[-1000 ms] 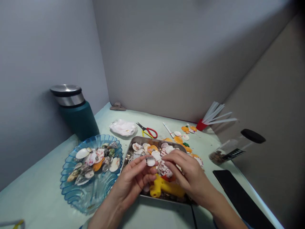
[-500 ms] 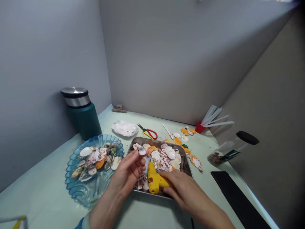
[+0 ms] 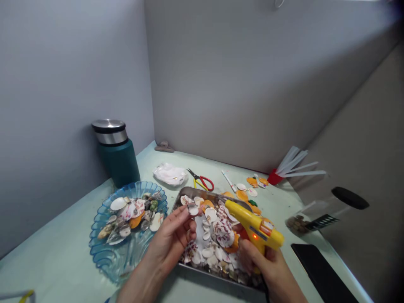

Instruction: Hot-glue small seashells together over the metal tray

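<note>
Between the thumb and fingers of my left hand (image 3: 173, 235) is a small white seashell (image 3: 193, 211), held above the left part of a metal tray (image 3: 217, 283). My right hand (image 3: 257, 256) grips a yellow hot glue gun (image 3: 252, 223) by its handle. Its nozzle points up and left toward the shell, a short gap apart, and a small orange light glows on its side. Many shells (image 3: 223, 231) fill the tray below both hands: white, orange and purple-speckled ones.
To the left stands a blue scalloped dish (image 3: 104, 261) of shells, with a teal bottle (image 3: 121, 162) behind. Scissors (image 3: 202, 180), a white packet (image 3: 170, 173) and a marker (image 3: 228, 181) lie beyond the tray. At right are a red cup of glue sticks (image 3: 275, 177), a jar (image 3: 312, 214) and a black phone (image 3: 322, 269).
My right hand has lifted the glue gun off the tray's shells and turned it, so its nozzle now points up-left. My left hand still holds the shell. The whole view has shifted slightly.
</note>
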Demonstrator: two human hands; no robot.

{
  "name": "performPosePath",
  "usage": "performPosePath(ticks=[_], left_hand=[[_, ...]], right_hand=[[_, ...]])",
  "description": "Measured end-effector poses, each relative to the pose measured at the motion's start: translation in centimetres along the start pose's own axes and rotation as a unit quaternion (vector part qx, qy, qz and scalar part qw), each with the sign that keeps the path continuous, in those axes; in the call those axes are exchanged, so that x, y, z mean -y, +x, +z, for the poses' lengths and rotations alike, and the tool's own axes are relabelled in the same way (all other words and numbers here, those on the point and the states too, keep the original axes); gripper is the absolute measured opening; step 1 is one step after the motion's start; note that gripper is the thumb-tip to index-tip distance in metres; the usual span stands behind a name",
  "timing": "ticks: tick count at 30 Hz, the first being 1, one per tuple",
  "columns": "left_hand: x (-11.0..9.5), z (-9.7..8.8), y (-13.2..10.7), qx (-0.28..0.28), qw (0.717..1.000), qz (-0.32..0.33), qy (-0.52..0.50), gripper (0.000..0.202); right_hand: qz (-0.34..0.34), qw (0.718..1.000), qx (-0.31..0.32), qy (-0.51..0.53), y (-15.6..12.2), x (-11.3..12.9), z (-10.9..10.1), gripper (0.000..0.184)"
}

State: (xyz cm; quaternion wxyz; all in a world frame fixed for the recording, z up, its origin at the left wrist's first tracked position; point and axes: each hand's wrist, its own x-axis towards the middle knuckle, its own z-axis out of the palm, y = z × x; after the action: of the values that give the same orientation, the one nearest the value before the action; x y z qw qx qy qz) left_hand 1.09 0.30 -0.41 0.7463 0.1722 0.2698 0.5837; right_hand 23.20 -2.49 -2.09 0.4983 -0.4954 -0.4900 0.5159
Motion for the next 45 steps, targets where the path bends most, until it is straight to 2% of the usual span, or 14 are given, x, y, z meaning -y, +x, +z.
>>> performPosePath(ticks=[3,5,8,13,16,24,31,45], left_hand=[[0.1,0.0,-0.1,-0.006,1.0,-0.007,0.003,0.022],[0.3,0.0,-0.1,-0.009,1.0,-0.016,0.008,0.025],[0.4,0.0,-0.1,-0.006,1.0,-0.025,0.014,0.025],[0.7,-0.1,0.0,0.009,0.999,-0.03,0.016,0.027],[0.8,-0.1,0.0,0.01,0.999,-0.04,0.018,0.028],[0.8,0.0,-0.1,0.008,0.999,-0.041,0.026,0.027],[0.8,0.2,-0.2,0.002,0.998,-0.048,0.028,0.028],[0.9,0.1,-0.1,0.002,0.998,-0.055,0.026,0.033]], right_hand=[[-0.078,0.992,-0.054,-0.088,-0.5,0.1,0.4,0.035],[-0.161,0.973,-0.05,-0.158,-0.6,0.3,0.7,0.027],[-0.256,0.937,-0.005,-0.236,-0.5,0.1,1.0,0.019],[-0.319,0.905,0.09,-0.265,0.0,-0.5,1.0,0.025],[-0.336,0.904,0.087,-0.25,0.1,-0.6,1.2,0.026],[-0.31,0.909,0.112,-0.256,0.2,-0.9,1.1,0.027],[-0.322,0.906,0.107,-0.253,0.2,-0.8,1.1,0.032],[-0.345,0.899,0.111,-0.244,0.3,-0.9,1.0,0.026]])
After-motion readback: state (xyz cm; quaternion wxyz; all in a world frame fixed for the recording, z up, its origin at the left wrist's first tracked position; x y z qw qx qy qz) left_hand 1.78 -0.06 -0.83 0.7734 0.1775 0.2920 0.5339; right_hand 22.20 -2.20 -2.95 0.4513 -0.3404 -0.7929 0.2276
